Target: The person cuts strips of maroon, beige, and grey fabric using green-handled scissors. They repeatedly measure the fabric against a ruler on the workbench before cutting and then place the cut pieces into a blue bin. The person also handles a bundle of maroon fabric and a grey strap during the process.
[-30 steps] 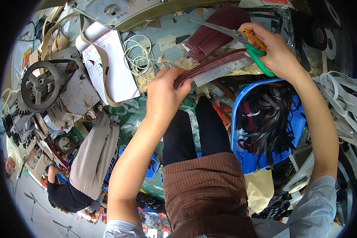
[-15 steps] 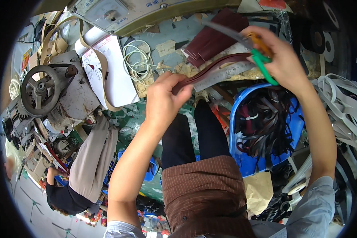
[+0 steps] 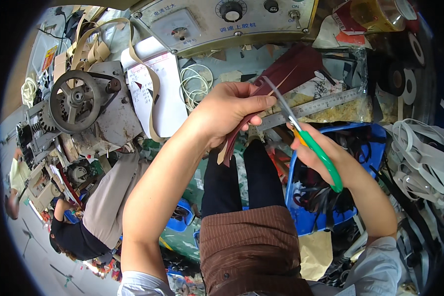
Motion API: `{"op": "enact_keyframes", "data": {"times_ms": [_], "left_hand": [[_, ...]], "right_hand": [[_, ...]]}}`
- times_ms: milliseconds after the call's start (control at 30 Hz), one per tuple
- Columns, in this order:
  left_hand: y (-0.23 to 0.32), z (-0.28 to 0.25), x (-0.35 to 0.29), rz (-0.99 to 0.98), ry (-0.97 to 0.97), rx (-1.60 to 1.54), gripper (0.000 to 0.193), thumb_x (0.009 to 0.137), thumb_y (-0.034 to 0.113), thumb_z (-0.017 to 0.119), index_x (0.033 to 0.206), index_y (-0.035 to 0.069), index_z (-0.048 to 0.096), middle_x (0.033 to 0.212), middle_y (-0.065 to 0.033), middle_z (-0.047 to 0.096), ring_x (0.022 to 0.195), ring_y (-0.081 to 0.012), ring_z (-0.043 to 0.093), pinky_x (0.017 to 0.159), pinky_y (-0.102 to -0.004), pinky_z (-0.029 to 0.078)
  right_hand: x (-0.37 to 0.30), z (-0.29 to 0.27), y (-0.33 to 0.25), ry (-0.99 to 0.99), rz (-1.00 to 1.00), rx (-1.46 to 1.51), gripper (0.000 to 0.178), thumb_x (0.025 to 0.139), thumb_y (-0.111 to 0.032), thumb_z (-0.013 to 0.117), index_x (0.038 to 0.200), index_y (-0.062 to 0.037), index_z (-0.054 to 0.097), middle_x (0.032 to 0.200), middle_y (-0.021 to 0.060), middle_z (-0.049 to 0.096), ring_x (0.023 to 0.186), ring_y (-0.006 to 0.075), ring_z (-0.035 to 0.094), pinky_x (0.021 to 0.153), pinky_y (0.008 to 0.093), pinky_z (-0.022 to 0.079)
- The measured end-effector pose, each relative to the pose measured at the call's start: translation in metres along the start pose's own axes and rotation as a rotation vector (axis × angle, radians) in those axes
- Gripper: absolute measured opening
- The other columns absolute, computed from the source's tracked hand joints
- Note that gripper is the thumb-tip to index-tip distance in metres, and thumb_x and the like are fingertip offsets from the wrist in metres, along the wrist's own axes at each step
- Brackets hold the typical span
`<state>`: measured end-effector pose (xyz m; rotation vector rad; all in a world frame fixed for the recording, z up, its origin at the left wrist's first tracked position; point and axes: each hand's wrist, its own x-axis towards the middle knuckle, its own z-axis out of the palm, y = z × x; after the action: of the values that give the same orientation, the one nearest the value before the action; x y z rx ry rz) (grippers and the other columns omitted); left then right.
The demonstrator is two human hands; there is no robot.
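Observation:
My left hand (image 3: 237, 111) is closed around dark red leather-like strips (image 3: 229, 148), their ends sticking out below the fist toward my lap. In my right hand (image 3: 325, 158) is a pair of scissors (image 3: 322, 159) with green and orange handles. The blades point up and left, beside my left thumb, in front of dark red pieces. I cannot tell whether they touch them. These dark red pieces (image 3: 301, 66) lie fanned on the bench just past my left hand. A metal ruler (image 3: 325, 103) lies beside them.
A blue bin (image 3: 301, 224) of dark strips stands under my right forearm. A machine with a handwheel (image 3: 76, 101), paper sheets (image 3: 158, 93) and coiled white cord (image 3: 195, 81) are at left. A control panel (image 3: 232, 24) runs along the back. Another person (image 3: 79, 237) works at far left.
My right hand has come down and left with the scissors, toward my left hand. My left hand has moved slightly right, and the strips in it now point down. The view has shifted.

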<state>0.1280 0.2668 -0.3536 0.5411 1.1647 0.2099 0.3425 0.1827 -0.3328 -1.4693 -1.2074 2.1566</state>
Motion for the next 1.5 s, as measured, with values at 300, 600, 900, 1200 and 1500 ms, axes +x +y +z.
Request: {"op": "enact_keyframes", "data": {"times_ms": [300,600,900,1200,1500], "left_hand": [[0.004,-0.01,0.015,-0.075,-0.046,0.059,0.018,0.084,0.015,0.068,0.093,0.0,0.063,0.071,0.0014,0.061,0.051,-0.0007,0.052,0.041,-0.0128,0.04],[-0.023,-0.005,0.013,-0.046,0.073,-0.357,0.025,0.092,0.022,0.056,0.105,0.001,0.052,0.09,-0.0067,0.061,0.066,-0.0096,0.059,0.057,-0.0206,0.053],[-0.051,0.012,-0.042,0.219,0.045,-0.686,0.041,0.094,0.016,0.051,0.129,-0.002,0.039,0.122,-0.0161,0.054,0.11,-0.0227,0.056,0.088,-0.0341,0.051],[-0.091,-0.016,-0.054,0.175,0.182,-0.513,0.02,0.088,0.009,0.06,0.106,0.0,0.058,0.094,-0.0078,0.066,0.083,-0.0138,0.064,0.073,-0.0267,0.053],[-0.116,-0.042,-0.065,0.24,0.45,-0.371,0.022,0.087,0.019,0.064,0.098,0.002,0.059,0.084,-0.0049,0.065,0.071,-0.0105,0.061,0.066,-0.0247,0.052]], "right_hand": [[0.036,-0.01,0.009,0.124,-0.18,-0.474,0.029,0.085,-0.024,0.062,0.097,0.0022,0.057,0.065,0.0131,0.059,0.057,0.0227,0.059,0.055,0.0344,0.046],[0.026,0.004,0.018,0.231,-0.054,-0.028,0.033,0.077,-0.01,0.07,0.104,-0.0005,0.053,0.076,0.0084,0.063,0.066,0.0167,0.061,0.062,0.0319,0.049],[0.018,0.055,0.015,0.221,-0.01,0.488,0.053,0.077,-0.003,0.069,0.119,-0.0029,0.037,0.088,0.0105,0.062,0.077,0.0129,0.06,0.069,0.0243,0.048],[0.012,0.088,0.027,0.451,-0.065,0.407,0.046,0.079,-0.001,0.064,0.117,-0.0033,0.037,0.083,0.009,0.06,0.066,0.0099,0.057,0.058,0.023,0.046],[-0.002,0.098,0.046,0.287,-0.036,0.18,0.038,0.081,-0.007,0.068,0.111,-0.0041,0.044,0.074,0.0036,0.061,0.064,0.0085,0.057,0.061,0.0218,0.044]]}}
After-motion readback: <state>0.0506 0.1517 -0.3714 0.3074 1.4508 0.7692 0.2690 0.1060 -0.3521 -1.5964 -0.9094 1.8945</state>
